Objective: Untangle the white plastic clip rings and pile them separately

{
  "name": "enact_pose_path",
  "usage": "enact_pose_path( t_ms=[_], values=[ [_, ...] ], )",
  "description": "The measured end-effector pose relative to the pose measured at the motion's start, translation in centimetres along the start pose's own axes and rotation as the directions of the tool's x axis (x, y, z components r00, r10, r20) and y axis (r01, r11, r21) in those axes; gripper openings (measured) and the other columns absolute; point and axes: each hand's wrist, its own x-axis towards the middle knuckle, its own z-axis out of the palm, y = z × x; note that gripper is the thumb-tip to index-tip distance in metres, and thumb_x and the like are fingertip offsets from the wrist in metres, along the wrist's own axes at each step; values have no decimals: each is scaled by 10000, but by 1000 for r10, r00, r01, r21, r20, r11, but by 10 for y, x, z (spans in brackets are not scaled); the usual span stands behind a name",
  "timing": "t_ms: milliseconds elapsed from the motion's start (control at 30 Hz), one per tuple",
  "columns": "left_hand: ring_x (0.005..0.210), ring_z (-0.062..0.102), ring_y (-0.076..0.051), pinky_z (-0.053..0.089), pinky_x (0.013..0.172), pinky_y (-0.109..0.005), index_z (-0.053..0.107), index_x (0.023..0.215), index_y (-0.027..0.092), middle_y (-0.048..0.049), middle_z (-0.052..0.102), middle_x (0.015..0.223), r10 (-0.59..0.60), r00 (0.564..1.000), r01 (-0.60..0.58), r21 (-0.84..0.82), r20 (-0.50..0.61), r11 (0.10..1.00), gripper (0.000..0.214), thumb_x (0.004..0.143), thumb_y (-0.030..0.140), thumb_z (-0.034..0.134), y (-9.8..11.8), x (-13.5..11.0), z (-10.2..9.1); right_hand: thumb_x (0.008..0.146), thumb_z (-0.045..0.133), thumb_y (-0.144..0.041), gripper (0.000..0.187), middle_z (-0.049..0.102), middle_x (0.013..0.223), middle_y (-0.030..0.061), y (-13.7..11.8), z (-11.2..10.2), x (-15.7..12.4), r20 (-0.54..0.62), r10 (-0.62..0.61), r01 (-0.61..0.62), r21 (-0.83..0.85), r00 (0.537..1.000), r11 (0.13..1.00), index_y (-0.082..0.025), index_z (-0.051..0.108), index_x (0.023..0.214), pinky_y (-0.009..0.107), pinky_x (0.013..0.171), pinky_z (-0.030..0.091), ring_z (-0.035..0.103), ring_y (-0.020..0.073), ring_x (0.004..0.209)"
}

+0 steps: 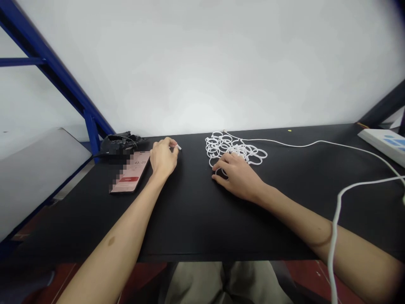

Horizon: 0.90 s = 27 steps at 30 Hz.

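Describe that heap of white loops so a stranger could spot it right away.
Find the black table against the white wall. Just right of its middle, partly hidden by the right hand, lies the heap of white loops. Unlike the long white cable running off to the right, it is a tangle of many small overlapping rings.

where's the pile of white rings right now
In the head view, the white rings lie right of centre at the back of the black table, near the wall, with the right hand at their near edge.
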Motion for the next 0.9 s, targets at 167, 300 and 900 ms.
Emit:
enact_pose_path(
  t_ms=[167, 300, 900],
  values=[
    [1057, 505, -352, 408, 858, -476, 649, 947, 213, -123, 651, 1076, 43, 999, -42, 167, -7, 985, 131, 847, 246, 572, 6, -4, 0, 863, 645, -324, 181, 607, 1025, 93, -3, -1, -1, 27, 11, -12, 26, 1000, 1000, -181, 671, 970, 437, 878, 432, 551, 255, 963],
    [966, 533, -272, 419, 859, -402, 637, 907, 215, -65, 669, 963, 321, 939, -317, -51, 126, 947, 89, 869, 230, 558, 26, -17, -4, 864, 641, -324, 195, 619, 1014, 94, -3, -1, -1, 32, -9, 8, 41, 999, 999, -191, 671, 1004, 453, 892, 430, 563, 259, 966],
    [726, 617, -151, 459, 685, -275, 677, 940, 204, -13, 704, 813, 299, 850, 68, -653, 434, 754, 255, 865, 442, 625, 56, -39, -18, 898, 605, -264, 221, 626, 1103, 103, -10, -20, 1, -366, -157, 217, 128, 917, 968, -220, 547, 1106, 422, 873, 483, 562, 259, 1049]
  ],
)
